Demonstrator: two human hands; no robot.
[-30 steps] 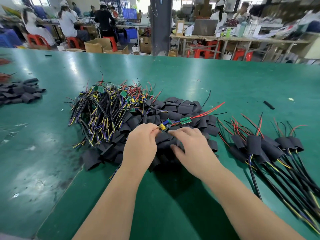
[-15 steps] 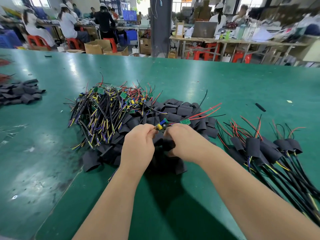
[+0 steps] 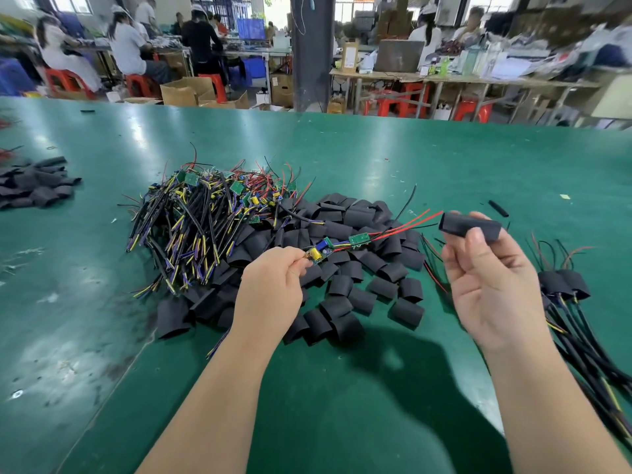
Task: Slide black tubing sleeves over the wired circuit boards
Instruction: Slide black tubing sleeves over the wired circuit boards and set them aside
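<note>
My left hand [image 3: 273,285] pinches the near end of a wired circuit board [image 3: 337,246], a small green board with a yellow part and red leads trailing right. To its right, my right hand [image 3: 492,278] holds a black tubing sleeve [image 3: 468,227] between thumb and fingers, its open end facing the red leads, a short gap apart. A heap of loose black sleeves [image 3: 345,289] lies under both hands. Behind it on the left sits a tangle of bare wired boards [image 3: 205,220]. At the right lie sleeved assemblies [image 3: 567,285] with black cables.
The green table [image 3: 376,159] stretches wide. A second small pile of black sleeves [image 3: 30,186] sits at the far left edge. A loose thin black tube piece [image 3: 497,207] lies at the right rear. People sit at benches beyond the table.
My right hand has lifted a sleeve out of the heap and swung right and up. My left hand has raised the board, so its leads now point at the sleeve.
</note>
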